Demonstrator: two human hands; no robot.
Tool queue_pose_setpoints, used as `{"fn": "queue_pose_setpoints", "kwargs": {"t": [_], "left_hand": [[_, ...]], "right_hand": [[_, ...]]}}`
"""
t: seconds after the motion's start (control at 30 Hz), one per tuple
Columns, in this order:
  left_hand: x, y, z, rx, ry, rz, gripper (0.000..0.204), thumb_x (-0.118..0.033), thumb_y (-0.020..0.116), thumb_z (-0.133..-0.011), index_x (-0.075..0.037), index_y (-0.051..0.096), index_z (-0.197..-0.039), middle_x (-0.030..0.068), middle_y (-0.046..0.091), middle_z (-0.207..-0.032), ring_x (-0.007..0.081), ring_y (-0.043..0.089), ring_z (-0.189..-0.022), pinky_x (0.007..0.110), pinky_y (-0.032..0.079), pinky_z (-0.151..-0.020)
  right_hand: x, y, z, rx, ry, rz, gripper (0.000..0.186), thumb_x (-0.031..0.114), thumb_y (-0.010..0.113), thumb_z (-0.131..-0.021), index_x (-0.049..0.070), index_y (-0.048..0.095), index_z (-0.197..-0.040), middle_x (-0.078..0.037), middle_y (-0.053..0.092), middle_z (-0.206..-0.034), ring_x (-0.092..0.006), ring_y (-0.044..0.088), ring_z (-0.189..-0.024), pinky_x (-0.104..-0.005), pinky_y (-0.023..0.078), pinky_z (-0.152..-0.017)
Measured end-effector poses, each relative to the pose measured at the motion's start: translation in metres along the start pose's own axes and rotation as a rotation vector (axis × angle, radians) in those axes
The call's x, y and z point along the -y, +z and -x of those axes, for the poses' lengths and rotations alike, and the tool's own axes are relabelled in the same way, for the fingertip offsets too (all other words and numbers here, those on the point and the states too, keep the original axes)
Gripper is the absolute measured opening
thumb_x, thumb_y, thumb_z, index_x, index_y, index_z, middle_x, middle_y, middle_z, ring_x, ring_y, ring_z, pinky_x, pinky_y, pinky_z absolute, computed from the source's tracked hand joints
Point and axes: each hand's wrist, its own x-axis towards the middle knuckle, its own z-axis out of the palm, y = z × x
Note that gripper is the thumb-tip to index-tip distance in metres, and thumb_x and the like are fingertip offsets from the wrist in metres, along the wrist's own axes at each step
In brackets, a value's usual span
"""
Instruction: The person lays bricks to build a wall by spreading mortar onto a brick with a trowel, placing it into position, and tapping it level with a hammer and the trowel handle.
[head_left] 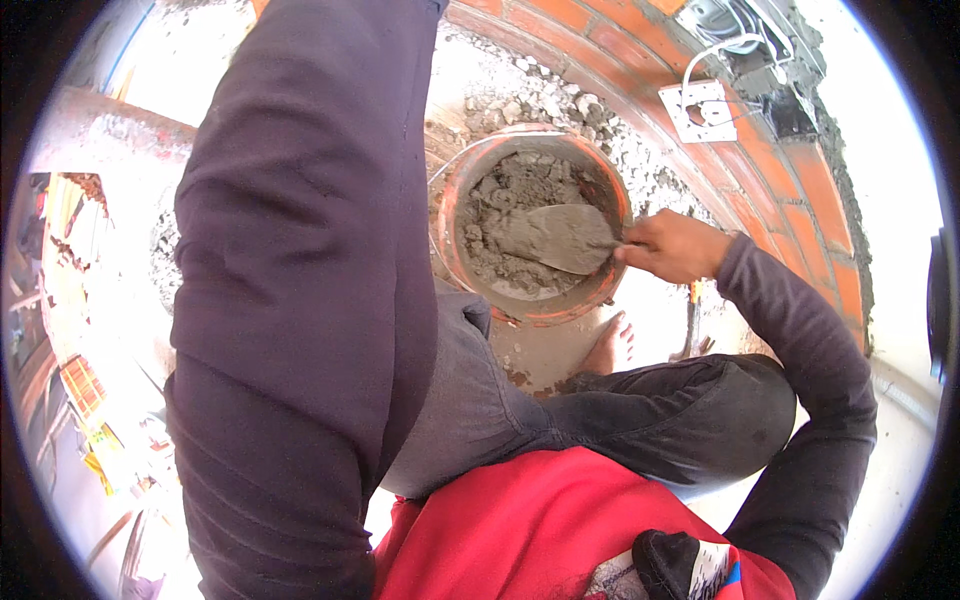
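My right hand is closed round the handle of a trowel, at the right rim of an orange bucket. The trowel's broad blade lies over the grey wet mortar inside and is smeared with it. Mortar also coats the bucket's inner wall. My left arm, in a dark sleeve, reaches up across the left of the view and leaves it at the top, so that hand is out of sight.
A brick wall curves along the right, with a white outlet plate and loose cables. Rubble lies at its foot. My bare foot is beside the bucket; near it lies a tool with an orange handle.
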Motion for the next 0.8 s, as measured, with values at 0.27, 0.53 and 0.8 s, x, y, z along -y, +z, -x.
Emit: {"fn": "queue_pose_setpoints", "kwargs": {"t": [0.27,0.53,0.8], "left_hand": [[-0.040,0.007,0.031,0.258,-0.028,-0.065,0.026,-0.027,0.069,-0.092,-0.002,0.073,-0.093,0.0074,0.073,-0.101,0.0174,0.064,-0.097,0.036,0.051,-0.085],[-0.109,-0.059,0.136,0.715,-0.025,-0.103,0.023,-0.025,0.065,-0.098,-0.003,0.068,-0.105,0.0034,0.068,-0.097,0.0133,0.061,-0.093,0.030,0.047,-0.088],[-0.126,-0.199,0.259,0.925,-0.784,0.223,0.068,-0.056,0.061,-0.091,0.009,0.066,-0.111,0.0237,0.068,-0.115,0.0322,0.066,-0.111,0.041,0.048,-0.101]], "right_hand": [[-0.035,0.035,0.053,-0.584,-0.088,0.142,0.026,0.015,0.071,-0.087,0.003,0.066,-0.109,-0.016,0.067,-0.091,-0.0373,0.066,-0.083,-0.0476,0.053,-0.074],[-0.100,0.135,0.040,-0.865,0.007,0.266,0.036,0.010,0.077,-0.082,0.006,0.067,-0.116,-0.009,0.066,-0.098,-0.0312,0.062,-0.083,-0.0443,0.053,-0.072],[-0.186,0.175,0.115,-0.896,-0.052,0.246,0.031,0.001,0.074,-0.076,0.002,0.067,-0.106,-0.013,0.067,-0.097,-0.0334,0.063,-0.082,-0.0441,0.053,-0.071]]}}
